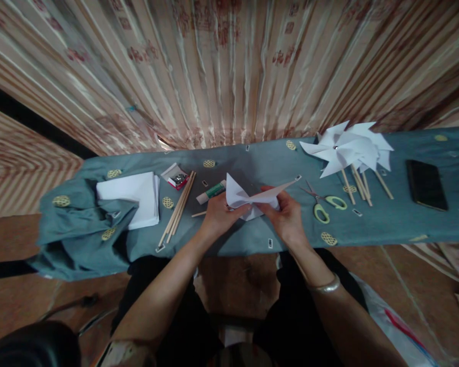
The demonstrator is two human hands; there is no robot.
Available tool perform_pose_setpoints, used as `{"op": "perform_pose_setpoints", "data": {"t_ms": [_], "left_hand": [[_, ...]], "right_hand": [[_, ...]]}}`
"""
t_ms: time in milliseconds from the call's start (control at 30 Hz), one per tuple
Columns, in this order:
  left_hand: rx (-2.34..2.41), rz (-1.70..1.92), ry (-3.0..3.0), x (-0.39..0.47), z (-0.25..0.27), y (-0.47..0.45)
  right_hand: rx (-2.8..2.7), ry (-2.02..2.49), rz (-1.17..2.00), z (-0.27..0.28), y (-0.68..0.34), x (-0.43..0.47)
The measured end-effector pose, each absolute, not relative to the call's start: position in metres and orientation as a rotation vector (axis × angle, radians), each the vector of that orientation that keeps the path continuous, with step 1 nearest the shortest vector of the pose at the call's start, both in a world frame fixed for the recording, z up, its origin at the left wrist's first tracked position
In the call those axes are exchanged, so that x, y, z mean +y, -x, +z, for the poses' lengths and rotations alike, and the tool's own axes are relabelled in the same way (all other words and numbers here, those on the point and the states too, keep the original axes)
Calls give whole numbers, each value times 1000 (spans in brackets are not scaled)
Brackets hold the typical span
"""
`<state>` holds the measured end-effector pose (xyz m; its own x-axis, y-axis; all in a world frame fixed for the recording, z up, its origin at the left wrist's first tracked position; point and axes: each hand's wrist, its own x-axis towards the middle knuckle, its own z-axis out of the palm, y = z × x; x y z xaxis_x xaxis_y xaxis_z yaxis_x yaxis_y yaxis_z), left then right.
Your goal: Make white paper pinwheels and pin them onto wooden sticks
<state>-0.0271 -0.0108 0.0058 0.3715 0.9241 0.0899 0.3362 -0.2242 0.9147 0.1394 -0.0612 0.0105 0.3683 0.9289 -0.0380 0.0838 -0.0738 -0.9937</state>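
Observation:
A white paper pinwheel, its blades folded toward the middle, is held between both hands over the cloth. My left hand grips its left side, thumb pressed near the centre. My right hand pinches the right side, with the thumb also reaching toward the middle. Just behind my left hand lies a green and white glue stick. One end of a wooden stick shows beside that hand; the rest is hidden. Scissors with green handles lie right of my right hand.
Left on the cloth-covered table are a stack of white paper, several wooden sticks and an opened small box of metal pins. Pinwheels on sticks lie at the right, near a dark phone. A curtain hangs behind.

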Motion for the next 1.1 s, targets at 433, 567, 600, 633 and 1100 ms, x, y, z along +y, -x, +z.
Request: {"op": "perform_pose_setpoints", "data": {"t_ms": [433, 567, 600, 633, 1100], "left_hand": [[1105, 960, -1780, -16, 16, 24], [1162, 950, -1816, -18, 18, 26], [1161, 948, -1819, -18, 18, 26], [1155, 948, -1818, -18, 18, 26], [1142, 977, -1997, -20, 22, 39]], "right_hand": [[-1031, 1438, 866, 30, -135, -74], [-1023, 1414, 880, 32, -133, -76], [-1019, 1414, 888, 32, -133, -76], [-1015, 1415, 895, 32, -133, -77], [-1185, 1413, 808, 25, -134, -80]]}}
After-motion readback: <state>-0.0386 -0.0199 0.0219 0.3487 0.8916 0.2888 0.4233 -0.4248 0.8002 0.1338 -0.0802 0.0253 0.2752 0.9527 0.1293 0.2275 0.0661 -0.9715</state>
